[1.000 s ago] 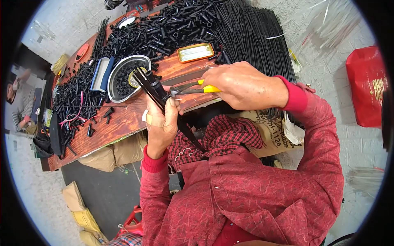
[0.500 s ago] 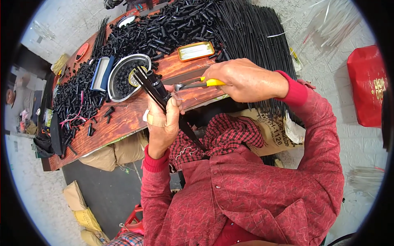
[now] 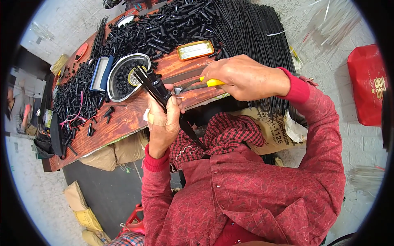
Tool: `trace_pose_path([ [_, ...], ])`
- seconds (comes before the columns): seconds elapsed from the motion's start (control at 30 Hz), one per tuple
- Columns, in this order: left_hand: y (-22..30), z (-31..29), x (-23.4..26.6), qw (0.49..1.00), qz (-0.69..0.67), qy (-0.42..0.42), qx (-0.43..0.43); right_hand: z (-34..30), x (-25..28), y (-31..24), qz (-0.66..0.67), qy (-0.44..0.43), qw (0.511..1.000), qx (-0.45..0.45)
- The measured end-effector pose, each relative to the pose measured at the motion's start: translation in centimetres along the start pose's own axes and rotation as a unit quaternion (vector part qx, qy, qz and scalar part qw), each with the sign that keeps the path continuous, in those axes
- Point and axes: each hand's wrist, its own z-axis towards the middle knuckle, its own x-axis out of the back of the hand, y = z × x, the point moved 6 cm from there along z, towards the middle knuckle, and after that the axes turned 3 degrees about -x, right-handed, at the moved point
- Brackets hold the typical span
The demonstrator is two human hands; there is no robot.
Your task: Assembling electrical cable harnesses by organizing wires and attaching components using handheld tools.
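Observation:
My left hand (image 3: 163,121), with a tan plaster at its wrist side, is closed round a bundle of thin black rods and a short black tube (image 3: 155,87). The bundle slants up to the left, and its lower end runs down toward my lap. From the right, my right hand (image 3: 248,78) grips pliers (image 3: 189,85) with yellow handles. The pliers' jaws meet the bundle beside my left thumb, where fine wire ends show. What exactly the jaws bite on is too small to tell.
Behind my hands, a wooden table (image 3: 123,123) bears heaps of black tubular parts (image 3: 172,28), long black rods (image 3: 254,37), a metal bowl (image 3: 113,94), an orange-rimmed tin (image 3: 195,50) and a blue box (image 3: 102,74). A red bag (image 3: 365,86) is at far right.
The pliers' handles have spread a little, and two separate arms now show between my right hand and the jaws. My left hand and the bundle stay nearly in place.

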Motion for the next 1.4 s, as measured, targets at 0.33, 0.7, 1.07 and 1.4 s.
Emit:
trace_pose_path([
  [0.33,0.2,0.0,0.1,1.0,0.022,-0.005,-0.011,0.4,0.6,-1.6,-0.237,0.087,0.963,0.094],
  [0.7,-0.3,-0.9,0.7,0.999,0.03,-0.02,-0.028,-0.2,-3.8,0.5,0.406,-0.247,0.863,-0.173],
  [1.07,-0.2,-1.3,0.5,0.989,-0.14,-0.038,0.015,-1.6,-5.1,0.5,0.461,-0.272,0.827,-0.171],
  [1.4,-1.9,0.2,2.0,0.989,-0.147,-0.005,0.002,-3.5,1.4,-2.0,-0.019,0.157,0.986,0.05],
])
